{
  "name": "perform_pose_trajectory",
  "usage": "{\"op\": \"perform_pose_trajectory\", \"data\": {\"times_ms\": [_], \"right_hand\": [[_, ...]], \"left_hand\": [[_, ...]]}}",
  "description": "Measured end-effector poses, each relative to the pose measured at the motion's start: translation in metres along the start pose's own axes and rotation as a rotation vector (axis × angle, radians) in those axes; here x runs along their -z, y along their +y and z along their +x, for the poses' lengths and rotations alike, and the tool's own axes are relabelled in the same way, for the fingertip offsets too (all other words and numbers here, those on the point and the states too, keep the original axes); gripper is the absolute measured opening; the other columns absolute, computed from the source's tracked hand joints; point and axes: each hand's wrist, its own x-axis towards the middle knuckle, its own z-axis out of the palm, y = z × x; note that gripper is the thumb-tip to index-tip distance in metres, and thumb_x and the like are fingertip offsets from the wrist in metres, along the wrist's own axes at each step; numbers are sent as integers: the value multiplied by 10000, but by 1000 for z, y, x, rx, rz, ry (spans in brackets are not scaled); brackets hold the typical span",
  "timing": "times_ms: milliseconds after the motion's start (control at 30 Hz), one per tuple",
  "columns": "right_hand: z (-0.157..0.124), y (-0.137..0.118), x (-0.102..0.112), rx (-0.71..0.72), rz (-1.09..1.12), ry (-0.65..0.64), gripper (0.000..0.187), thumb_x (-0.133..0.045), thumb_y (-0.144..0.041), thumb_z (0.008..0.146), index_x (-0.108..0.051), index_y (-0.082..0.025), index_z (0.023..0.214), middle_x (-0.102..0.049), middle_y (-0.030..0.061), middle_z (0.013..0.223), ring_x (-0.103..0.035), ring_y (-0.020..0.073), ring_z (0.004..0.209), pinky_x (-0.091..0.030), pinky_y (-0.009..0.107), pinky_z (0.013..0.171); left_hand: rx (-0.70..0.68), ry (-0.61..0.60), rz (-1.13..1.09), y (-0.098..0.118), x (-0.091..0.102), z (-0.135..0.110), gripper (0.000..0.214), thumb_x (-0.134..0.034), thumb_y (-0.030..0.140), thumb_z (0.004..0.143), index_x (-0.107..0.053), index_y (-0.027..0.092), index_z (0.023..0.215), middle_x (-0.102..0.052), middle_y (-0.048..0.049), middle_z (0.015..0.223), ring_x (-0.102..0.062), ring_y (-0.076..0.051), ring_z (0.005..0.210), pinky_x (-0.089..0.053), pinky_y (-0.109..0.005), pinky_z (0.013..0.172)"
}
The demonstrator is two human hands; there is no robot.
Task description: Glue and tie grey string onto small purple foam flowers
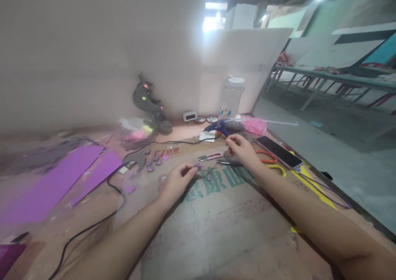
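Observation:
My left hand (pixel 178 181) is closed in a pinch over the cardboard mat (pixel 216 218), with a small purple piece (pixel 198 166) at its fingertips. A thin grey strand or loop (pixel 209 175) lies just beyond it. My right hand (pixel 241 149) is also closed, thumb against fingers, near the handle of a blue glue gun (pixel 218 127). What it grips, if anything, is too small to make out. Pink-handled thread snips (pixel 210 156) rest between the hands. Orange-handled scissors (pixel 267 156) are partly hidden behind my right wrist.
Purple sheets (pixel 58 181) and small purple flowers (pixel 130 188) lie left, with a black cord (pixel 93 229). A dark crescent ornament (pixel 146 96), a water bottle (pixel 231 98) and grey yarn (pixel 234 126) stand behind. A phone (pixel 279 152) lies right, near the table edge.

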Motion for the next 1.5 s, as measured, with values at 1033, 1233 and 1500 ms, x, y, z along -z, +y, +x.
{"op": "perform_pose_trajectory", "data": {"times_ms": [1033, 1233, 1500], "right_hand": [[84, 10, -8, 6, -544, 8, 334, -726, -373, 763, -672, -108, 959, -737, 134, 864, -672, 252, 832, -500, 311, 747], [52, -15, 1, -23, -621, 19, 277, -633, -423, 816, -669, -150, 784, -675, 82, 627, -656, 260, 690, -482, 354, 698], [-24, -45, 4, 12, -232, -115, 164, -555, -287, 842, -666, -210, 935, -703, 39, 770, -674, 203, 780, -528, 317, 766]], "left_hand": [[-25, -24, -58, -5, 0, 4, 224, -576, 377, 848, -618, 159, 820, -658, -9, 728, -566, -138, 665, -390, -230, 621], [-21, -29, -73, -7, -1, 5, 221, -578, 381, 845, -613, 164, 816, -658, -6, 733, -570, -136, 665, -385, -228, 620], [8, -16, -79, 0, 1, 0, 198, -575, 365, 847, -610, 172, 819, -663, -4, 740, -576, -136, 675, -392, -232, 634]]}}
